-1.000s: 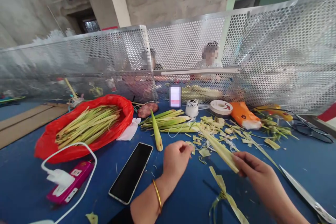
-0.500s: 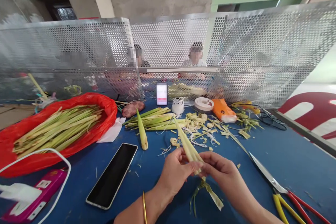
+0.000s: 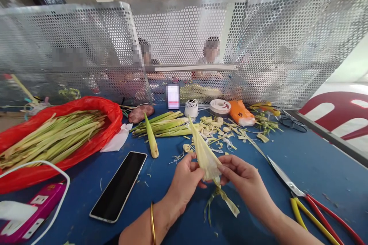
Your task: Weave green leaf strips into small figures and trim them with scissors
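A pale yellow-green husk leaf (image 3: pixel 204 153) is spread flat between my two hands, its pointed tip aimed away from me. My left hand (image 3: pixel 185 180) pinches its left edge between thumb and fingers. On the other side my right hand (image 3: pixel 240 176) grips the lower right edge with thumb and fingertips. Below the leaf hangs a knotted bit of green strands and a pale strip (image 3: pixel 227 201); whether it is joined to the leaf is hard to make out. A rolled, pointed green husk (image 3: pixel 151 138) lies beyond my left hand. Scissors (image 3: pixel 291 189) with red and yellow handles lie to the right, blades parted.
A red plastic bag (image 3: pixel 115 116) of long leaves sits left, near a purple power strip (image 3: pixel 47 203) and a black phone (image 3: pixel 119 187). Behind lie husk scraps (image 3: pixel 212 124), a white thread spool (image 3: pixel 191 109), a tape roll (image 3: pixel 220 107) and an orange packet (image 3: pixel 241 113) before a perforated metal screen (image 3: pixel 181 30).
The husk leaf, folded narrow before, is now opened out wide. My right hand has drawn its edge outward. The whole view has shifted slightly.
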Available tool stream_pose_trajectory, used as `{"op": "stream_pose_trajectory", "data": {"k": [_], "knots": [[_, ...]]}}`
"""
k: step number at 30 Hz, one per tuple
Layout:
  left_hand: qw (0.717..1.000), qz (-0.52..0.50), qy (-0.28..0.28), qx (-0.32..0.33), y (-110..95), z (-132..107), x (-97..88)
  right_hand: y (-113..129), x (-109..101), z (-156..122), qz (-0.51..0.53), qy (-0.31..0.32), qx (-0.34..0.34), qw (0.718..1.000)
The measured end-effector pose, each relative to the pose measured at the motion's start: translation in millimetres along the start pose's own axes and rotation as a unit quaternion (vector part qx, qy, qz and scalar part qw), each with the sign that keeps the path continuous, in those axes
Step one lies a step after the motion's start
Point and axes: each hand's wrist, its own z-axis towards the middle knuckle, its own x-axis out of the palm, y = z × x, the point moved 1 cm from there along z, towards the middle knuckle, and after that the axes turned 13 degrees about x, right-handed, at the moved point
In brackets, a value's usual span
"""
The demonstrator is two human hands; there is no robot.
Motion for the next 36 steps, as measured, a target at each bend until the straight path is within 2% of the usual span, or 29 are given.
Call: {"op": "stream_pose_trajectory", "data": {"k": [4,11,15,19,23,27,29,33,36], "knots": [[0.999,0.039,-0.007,-0.003,1.7,1.6,-1.3,-0.7,-2.2,0.4,0.002,-0.022,-0.018,1.000],[0.996,0.083,0.016,-0.015,-5.3,3.8,-6.0,-1.2,-10.4,4.5,-0.002,-0.051,-0.033,0.998],[0.997,0.073,-0.026,-0.017,-9.0,7.5,-13.5,-1.5,-18.6,11.3,0.014,-0.093,-0.035,0.995],[0.994,-0.030,-0.103,-0.014,-12.4,12.6,-26.7,-1.9,-25.0,20.1,0.023,-0.119,-0.027,0.992],[0.961,-0.203,-0.185,-0.009,-24.0,17.7,-41.8,-3.7,-28.1,25.8,0.028,-0.125,-0.009,0.992],[0.912,-0.336,-0.226,0.060,-44.3,21.0,-60.3,-5.4,-29.9,28.5,0.010,-0.141,-0.010,0.990],[0.894,-0.363,-0.243,0.100,-54.3,22.0,-73.1,-6.5,-31.0,30.1,-0.005,-0.150,-0.019,0.989],[0.858,-0.352,-0.319,0.194,-72.0,22.4,-99.6,-8.8,-33.1,33.6,-0.022,-0.159,-0.024,0.987],[0.840,-0.328,-0.360,0.240,-81.3,20.7,-108.8,-9.1,-33.8,34.3,-0.024,-0.162,-0.025,0.986]]}}
